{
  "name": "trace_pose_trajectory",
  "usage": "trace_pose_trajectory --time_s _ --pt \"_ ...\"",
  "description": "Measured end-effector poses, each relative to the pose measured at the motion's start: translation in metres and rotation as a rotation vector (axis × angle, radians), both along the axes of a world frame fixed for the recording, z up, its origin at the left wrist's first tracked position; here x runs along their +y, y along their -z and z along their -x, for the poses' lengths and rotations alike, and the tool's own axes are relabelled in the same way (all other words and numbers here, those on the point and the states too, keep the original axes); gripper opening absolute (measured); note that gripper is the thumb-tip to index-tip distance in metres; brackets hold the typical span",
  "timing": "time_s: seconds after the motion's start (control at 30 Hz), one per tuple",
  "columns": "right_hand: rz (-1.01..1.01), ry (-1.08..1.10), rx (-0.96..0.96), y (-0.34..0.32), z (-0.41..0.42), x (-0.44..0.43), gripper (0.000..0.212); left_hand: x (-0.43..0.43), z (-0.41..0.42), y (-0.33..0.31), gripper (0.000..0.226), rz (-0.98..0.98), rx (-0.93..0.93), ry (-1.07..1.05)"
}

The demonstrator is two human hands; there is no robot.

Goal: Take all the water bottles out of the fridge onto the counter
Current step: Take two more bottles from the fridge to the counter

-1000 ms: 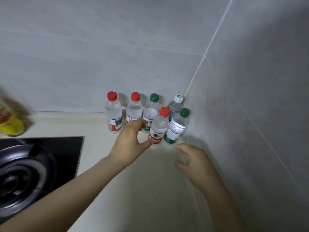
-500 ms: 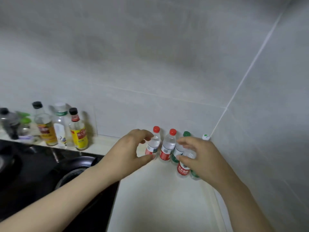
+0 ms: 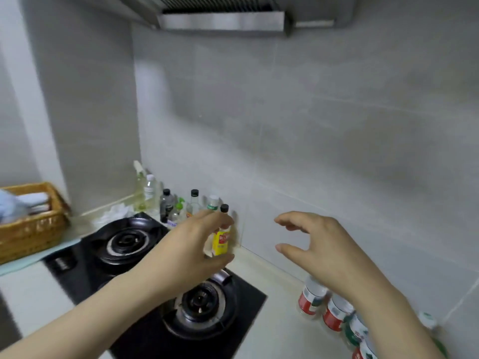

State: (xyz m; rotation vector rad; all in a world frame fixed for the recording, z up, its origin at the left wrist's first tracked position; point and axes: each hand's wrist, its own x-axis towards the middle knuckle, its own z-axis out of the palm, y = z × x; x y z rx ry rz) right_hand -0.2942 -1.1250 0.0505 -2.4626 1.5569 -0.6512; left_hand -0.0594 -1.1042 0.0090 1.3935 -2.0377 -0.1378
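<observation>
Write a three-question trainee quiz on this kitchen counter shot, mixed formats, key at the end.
1. True or false: the left hand is gripping the yellow-labelled bottle.
2. Multiple choice: the water bottles stand (A) in the wicker basket, (B) on the gas stove, (C) on the counter under the right forearm, by the tiled wall.
3. Fill in: both hands are raised with fingers curled and hold ____.

Key
1. False. The bottle stands behind the hand at the wall, and the hand is open.
2. C
3. Nothing. The right hand is empty too.
</observation>
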Motion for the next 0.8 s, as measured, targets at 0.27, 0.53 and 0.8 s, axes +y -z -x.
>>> trace_pose_trajectory --time_s 0.27,0.53,0.8 --pt "0.048 -0.315 -0.009 -0.016 -0.104 0.007 0.039 0.087 -0.090 -0.015 0.042 0.028 -0.040 -0.361" --pt "0.127 -0.629 -0.011 -0.033 -0.242 0.048 0.037 0.185 -0.186 -0.028 0.044 0.049 -0.028 -0.669" --pt "0.188 -0.917 -0.025 -0.046 -0.380 0.130 0.044 0.313 -0.272 -0.041 0.044 0.079 -0.043 -0.952"
